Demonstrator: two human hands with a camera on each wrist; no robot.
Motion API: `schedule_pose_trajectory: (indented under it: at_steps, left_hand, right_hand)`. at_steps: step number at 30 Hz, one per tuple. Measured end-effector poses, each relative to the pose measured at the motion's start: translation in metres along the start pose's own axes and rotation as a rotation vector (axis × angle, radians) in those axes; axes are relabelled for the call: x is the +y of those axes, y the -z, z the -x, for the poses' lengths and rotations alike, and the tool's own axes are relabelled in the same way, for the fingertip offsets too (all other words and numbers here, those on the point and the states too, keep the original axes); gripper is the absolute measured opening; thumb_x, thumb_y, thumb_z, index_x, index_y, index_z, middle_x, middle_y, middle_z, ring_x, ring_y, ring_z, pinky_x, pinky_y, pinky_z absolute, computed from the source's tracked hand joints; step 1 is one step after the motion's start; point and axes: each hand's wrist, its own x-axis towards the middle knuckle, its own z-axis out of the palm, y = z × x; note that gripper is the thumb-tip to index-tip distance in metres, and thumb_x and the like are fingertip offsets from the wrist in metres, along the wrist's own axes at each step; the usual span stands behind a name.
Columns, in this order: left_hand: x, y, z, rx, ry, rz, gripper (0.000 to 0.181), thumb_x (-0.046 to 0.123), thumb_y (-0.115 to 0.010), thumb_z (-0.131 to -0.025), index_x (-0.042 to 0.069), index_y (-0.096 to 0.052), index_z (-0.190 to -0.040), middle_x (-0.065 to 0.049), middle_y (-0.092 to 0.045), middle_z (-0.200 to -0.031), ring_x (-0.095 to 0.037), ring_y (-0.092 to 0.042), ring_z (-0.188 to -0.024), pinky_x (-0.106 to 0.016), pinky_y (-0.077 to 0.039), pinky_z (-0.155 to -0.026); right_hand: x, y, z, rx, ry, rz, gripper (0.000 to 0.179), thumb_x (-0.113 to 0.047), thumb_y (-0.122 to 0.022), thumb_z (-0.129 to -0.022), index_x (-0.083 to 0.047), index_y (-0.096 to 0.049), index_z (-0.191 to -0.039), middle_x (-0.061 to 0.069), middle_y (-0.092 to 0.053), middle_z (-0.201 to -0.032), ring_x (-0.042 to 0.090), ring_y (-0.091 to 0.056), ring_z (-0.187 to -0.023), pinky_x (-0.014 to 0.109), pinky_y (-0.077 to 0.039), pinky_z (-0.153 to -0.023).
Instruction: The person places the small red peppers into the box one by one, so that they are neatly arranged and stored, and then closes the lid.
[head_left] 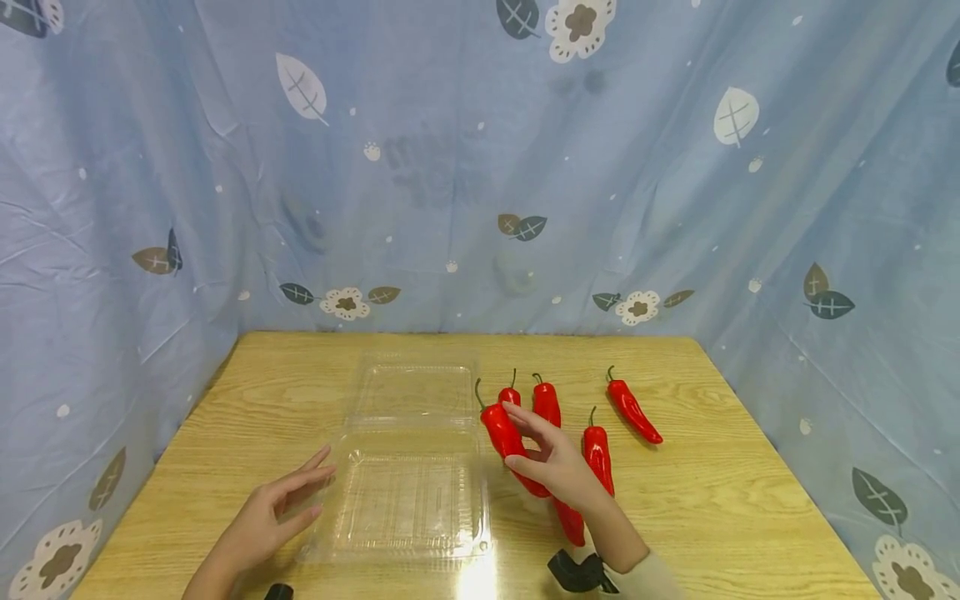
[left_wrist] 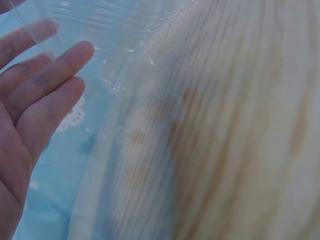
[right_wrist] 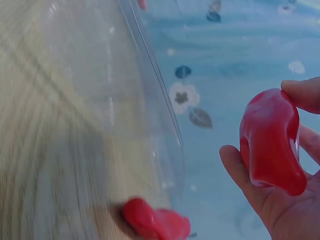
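Note:
My right hand (head_left: pixel 558 467) pinches a red chili pepper (head_left: pixel 498 427) between thumb and fingers, its green stem pointing up and away. In the right wrist view the same pepper (right_wrist: pixel 272 142) appears end-on, raised above the table. A clear plastic clamshell box (head_left: pixel 408 500) lies with its lid folded back, just left of the held pepper. My left hand (head_left: pixel 266 517), fingers extended and apart, is at the box's left edge. The left wrist view has its fingers (left_wrist: pixel 55 82) close to the clear plastic; whether they touch it I cannot tell.
Several more red peppers lie on the wooden table (head_left: pixel 712 500), among them one near the right forearm (head_left: pixel 597 454) and one farther right (head_left: pixel 633 412). Black straps are at both wrists. A blue patterned curtain (head_left: pixel 450 167) surrounds the table at the back and sides.

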Motion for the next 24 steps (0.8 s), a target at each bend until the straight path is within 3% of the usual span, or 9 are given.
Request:
schedule_pose_trajectory:
  at_steps: [7,13,20,24]
  left_hand:
    - [-0.002,0.000,0.000,-0.003,-0.010,-0.002,0.044,-0.008,-0.059,-0.088,-0.014,-0.047,-0.130,-0.040,-0.026,-0.143,-0.004,-0.049,-0.125,-0.013,-0.043,-0.099]
    - [-0.003,-0.001,0.000,-0.005,-0.017,0.011,0.045,-0.011,-0.057,-0.087,-0.014,-0.046,-0.130,-0.034,-0.027,-0.147,-0.006,-0.049,-0.126,-0.015,-0.044,-0.100]
    - [-0.001,-0.001,0.000,0.003,-0.007,0.002,0.044,-0.010,-0.058,-0.087,-0.014,-0.047,-0.130,-0.038,-0.026,-0.145,-0.003,-0.049,-0.125,-0.015,-0.044,-0.099]
    - [0.000,-0.001,0.000,0.006,-0.009,-0.002,0.044,-0.010,-0.059,-0.087,-0.014,-0.047,-0.129,-0.039,-0.027,-0.144,-0.002,-0.050,-0.124,-0.014,-0.044,-0.099]
  right_hand:
    - [-0.004,-0.022,-0.015,-0.089,0.016,0.022,0.062,-0.013,-0.068,-0.088,-0.017,-0.041,-0.144,0.011,-0.047,-0.142,0.034,-0.049,-0.123,0.030,-0.055,-0.089]
    - [-0.007,-0.042,-0.025,-0.160,0.057,0.008,0.060,-0.011,-0.067,-0.088,-0.012,-0.043,-0.142,0.014,-0.050,-0.139,0.033,-0.051,-0.120,0.028,-0.056,-0.085]
    - [-0.005,-0.064,-0.034,-0.236,0.010,0.007,0.059,-0.012,-0.068,-0.087,-0.023,-0.046,-0.141,0.000,-0.050,-0.139,0.021,-0.050,-0.119,0.024,-0.055,-0.085]
    - [-0.002,-0.074,-0.037,-0.270,0.002,0.023,0.058,-0.011,-0.068,-0.087,-0.024,-0.048,-0.139,-0.001,-0.053,-0.135,0.016,-0.051,-0.117,0.022,-0.054,-0.086]
